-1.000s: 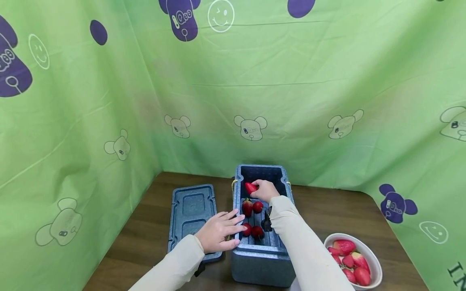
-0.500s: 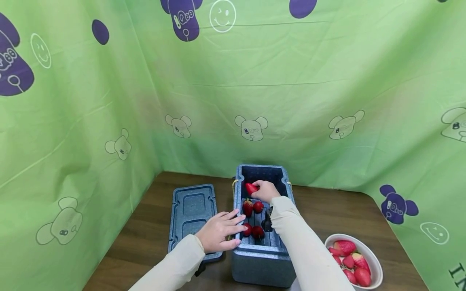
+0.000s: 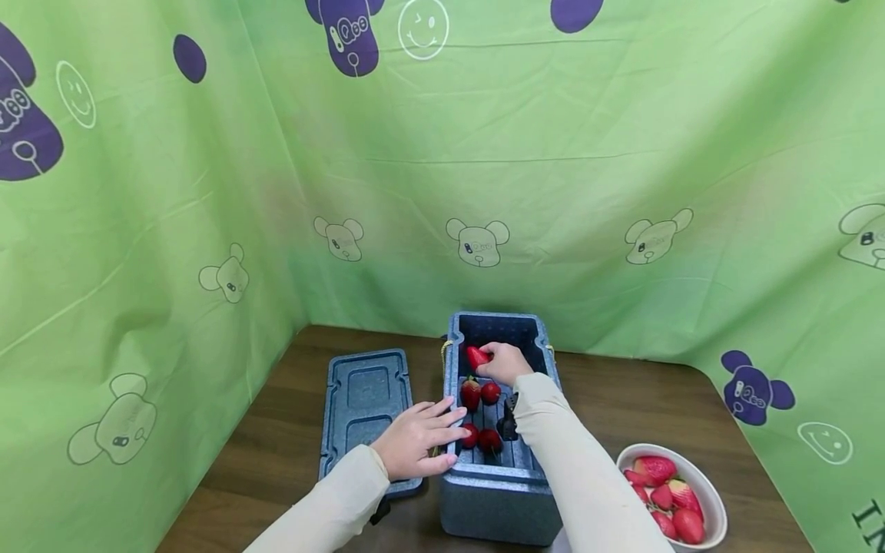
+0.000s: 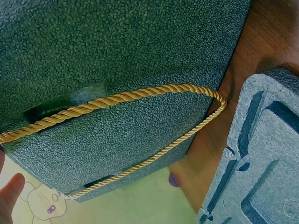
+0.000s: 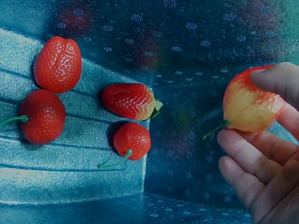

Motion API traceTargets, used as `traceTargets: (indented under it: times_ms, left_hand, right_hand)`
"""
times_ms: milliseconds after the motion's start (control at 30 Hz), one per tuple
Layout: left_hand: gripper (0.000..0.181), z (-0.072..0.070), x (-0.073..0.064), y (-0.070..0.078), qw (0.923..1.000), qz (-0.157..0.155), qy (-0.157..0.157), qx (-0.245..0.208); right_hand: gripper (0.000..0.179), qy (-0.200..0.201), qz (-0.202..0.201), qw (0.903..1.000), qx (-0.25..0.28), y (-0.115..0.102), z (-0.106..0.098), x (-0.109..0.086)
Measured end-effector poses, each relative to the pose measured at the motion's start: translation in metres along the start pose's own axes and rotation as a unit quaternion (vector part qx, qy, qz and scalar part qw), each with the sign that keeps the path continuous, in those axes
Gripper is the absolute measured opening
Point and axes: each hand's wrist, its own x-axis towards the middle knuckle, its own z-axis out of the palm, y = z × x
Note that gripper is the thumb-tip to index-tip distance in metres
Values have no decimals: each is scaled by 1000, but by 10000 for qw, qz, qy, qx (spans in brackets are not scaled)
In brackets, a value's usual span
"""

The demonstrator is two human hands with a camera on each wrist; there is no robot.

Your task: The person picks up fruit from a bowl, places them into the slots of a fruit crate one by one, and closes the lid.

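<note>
A blue foam box stands without its lid on the table. Inside, my right hand pinches a strawberry between thumb and fingers, above the deeper far part. That strawberry is red and yellow with a thin green stem. On the ribbed raised floor lie several red fruits, among them a strawberry with a leafy cap and a round one with a green stem. Across the box's left rim rests my left hand, fingers straight. Only its fingertips show in the left wrist view.
To the left lies the blue foam lid, partly under my left forearm. A white bowl holding several strawberries sits at the right. Yellow rope handles hang on the box side. A green printed cloth hangs behind the table.
</note>
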Motion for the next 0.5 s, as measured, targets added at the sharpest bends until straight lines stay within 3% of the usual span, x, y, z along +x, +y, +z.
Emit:
traceTargets:
  times_ms: [500]
  left_hand:
    - [43, 0, 0, -2, 10000, 38, -8, 85]
  right_hand:
    - [39, -2, 84, 9999, 105, -4, -3, -1]
